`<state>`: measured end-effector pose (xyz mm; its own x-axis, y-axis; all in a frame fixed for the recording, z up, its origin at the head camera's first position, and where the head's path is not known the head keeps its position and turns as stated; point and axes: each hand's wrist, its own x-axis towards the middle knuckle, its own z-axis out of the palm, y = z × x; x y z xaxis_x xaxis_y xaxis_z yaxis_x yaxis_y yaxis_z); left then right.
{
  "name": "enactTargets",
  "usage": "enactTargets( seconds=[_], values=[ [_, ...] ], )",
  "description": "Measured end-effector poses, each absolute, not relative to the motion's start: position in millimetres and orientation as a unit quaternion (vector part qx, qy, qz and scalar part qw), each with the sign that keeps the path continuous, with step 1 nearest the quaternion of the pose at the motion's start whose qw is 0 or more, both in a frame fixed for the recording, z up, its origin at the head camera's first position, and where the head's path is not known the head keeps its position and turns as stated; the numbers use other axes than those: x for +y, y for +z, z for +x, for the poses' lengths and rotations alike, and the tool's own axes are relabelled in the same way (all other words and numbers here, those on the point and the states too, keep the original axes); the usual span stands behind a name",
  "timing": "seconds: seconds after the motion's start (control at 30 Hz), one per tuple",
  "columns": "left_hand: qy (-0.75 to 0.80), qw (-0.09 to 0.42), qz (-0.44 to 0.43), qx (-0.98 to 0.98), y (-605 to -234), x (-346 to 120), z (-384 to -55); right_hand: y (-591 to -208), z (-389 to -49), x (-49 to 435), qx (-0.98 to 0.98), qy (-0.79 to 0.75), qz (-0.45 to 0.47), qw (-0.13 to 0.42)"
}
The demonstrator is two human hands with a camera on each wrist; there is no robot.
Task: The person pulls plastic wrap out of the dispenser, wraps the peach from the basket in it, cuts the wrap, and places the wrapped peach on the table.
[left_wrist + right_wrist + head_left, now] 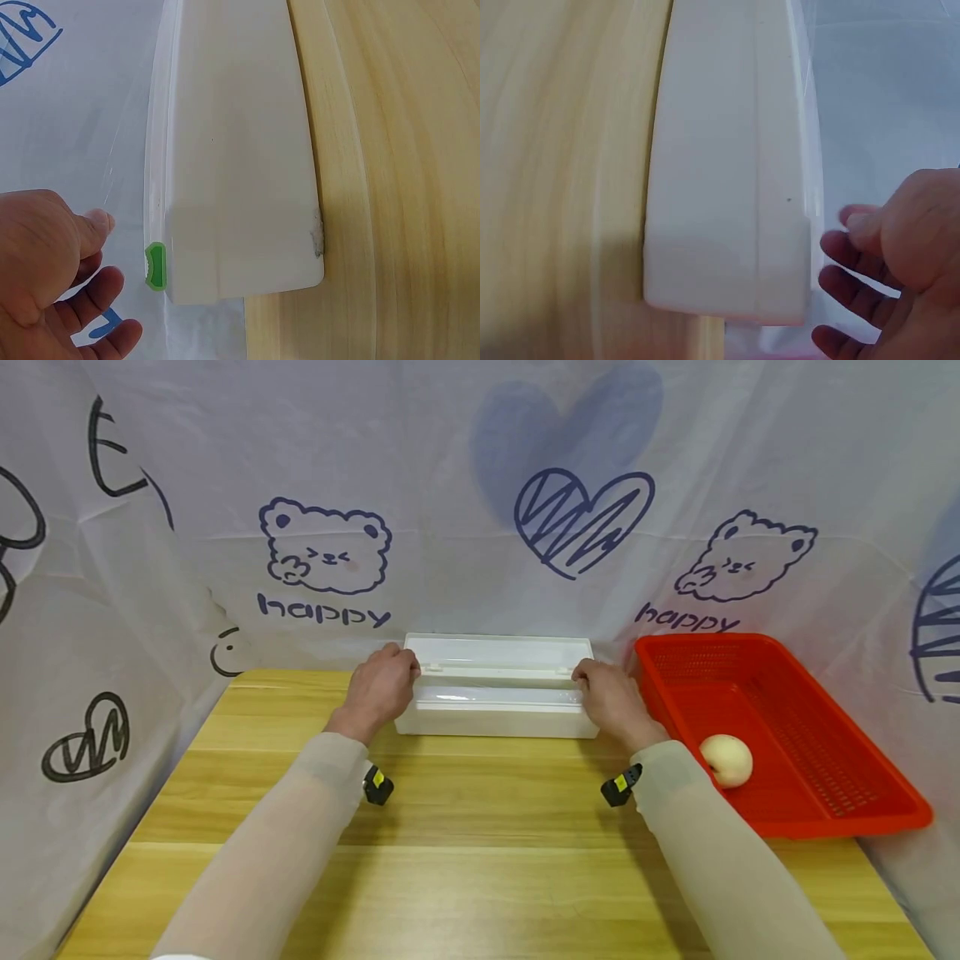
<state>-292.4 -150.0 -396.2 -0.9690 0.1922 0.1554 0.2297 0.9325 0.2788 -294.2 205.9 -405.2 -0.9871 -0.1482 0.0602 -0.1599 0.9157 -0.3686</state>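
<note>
A white cling film dispenser [495,720] lies on the table with its long lid [498,652] raised at the back. Shiny clear cling film [495,694] shows across its opening. My left hand [381,683] is at the left end, thumb and forefinger pinched together; faint creases of film run near the thumb in the left wrist view. At the right end my right hand [611,695] pinches likewise, its other fingers loosely curled. The film is nearly invisible at both fingertips. On the dispenser's edge sits a green slide cutter [156,266].
To the right stands a red plastic basket [847,760] holding one pale round fruit [726,760]. A white printed cloth [450,560] hangs behind the wooden table [480,860] and along its sides.
</note>
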Motion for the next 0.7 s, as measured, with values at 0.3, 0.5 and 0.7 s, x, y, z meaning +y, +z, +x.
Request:
enactTargets(
  seconds=[0.3,0.5,0.7],
  values=[
    [-0.149,0.06,-0.107,-0.981,-396.8,-149.8,-291.6,-405.5,-295.4,207.9,-0.983,0.172,0.07,-0.008],
    [-0.151,0.055,-0.104,-0.982,-396.7,-149.3,-290.8,-410.2,-296.5,208.7,-0.984,0.162,0.076,0.011],
    [-0.154,0.057,-0.102,-0.981,-396.1,-150.9,-290.9,-410.9,-295.4,209.3,-0.983,0.158,0.087,0.031]
  ],
)
